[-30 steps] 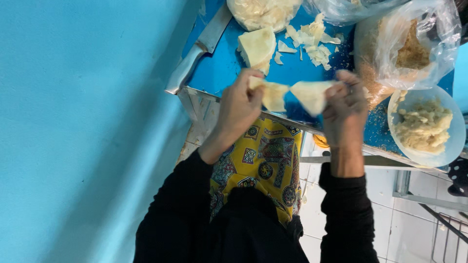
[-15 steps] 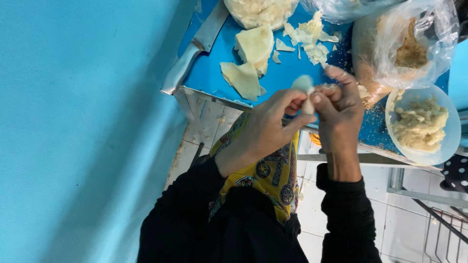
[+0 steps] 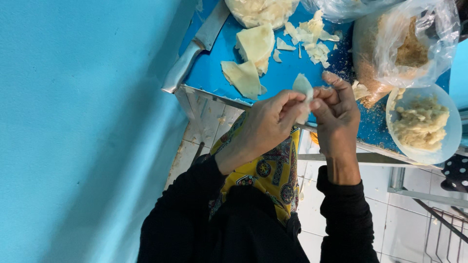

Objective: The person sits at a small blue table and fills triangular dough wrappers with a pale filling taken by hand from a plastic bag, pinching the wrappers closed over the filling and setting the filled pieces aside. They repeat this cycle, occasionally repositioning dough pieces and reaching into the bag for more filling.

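Observation:
Both my hands pinch one pale folded piece of dough wrapper [image 3: 303,92] over the near edge of the blue table [image 3: 214,68]. My left hand [image 3: 265,127] grips its lower part with thumb and fingers. Fingertips of my right hand [image 3: 337,117] press on it from the right. Two loose wrapper pieces [image 3: 246,78] lie flat on the table just beyond my left hand, with a bigger folded one [image 3: 256,45] behind them. Black sleeves cover both my arms.
A knife [image 3: 195,48] lies along the table's left edge. A bowl of pale filling [image 3: 423,124] stands at the right, a plastic bag of brown crumbs [image 3: 404,46] behind it. Wrapper scraps [image 3: 309,36] and a bag of dough [image 3: 261,9] lie farther back. A turquoise wall [image 3: 83,122] fills the left.
One second ago each hand held a separate wrapper piece. One piece now lies on the table, and both hands have closed together on the other, folding it.

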